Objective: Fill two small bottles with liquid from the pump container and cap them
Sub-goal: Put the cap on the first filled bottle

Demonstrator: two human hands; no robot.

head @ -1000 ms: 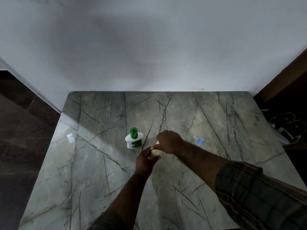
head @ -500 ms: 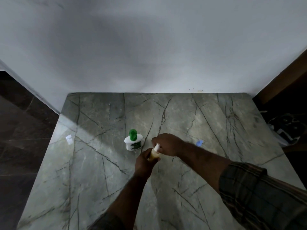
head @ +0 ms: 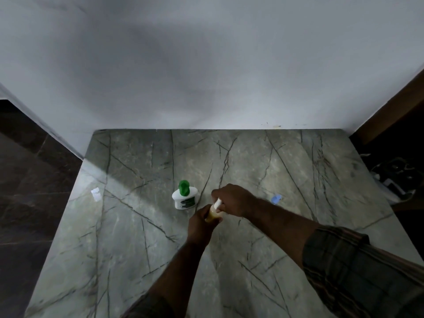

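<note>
left hand is wrapped around a small bottle of yellowish liquid, fingers clamped on its body, holding it tilted above the marble table. right hand sits over the bottle's top, fingers closed around the white cap; probably pinching it, but the low light blurs the contact. pump container, white with a green top, stands upright on the table just left of the hands, not touching them. small blue item lies on the table to the right, near the right forearm. small white piece sits near the left table edge, well apart. plaid sleeve at lower right.
</note>
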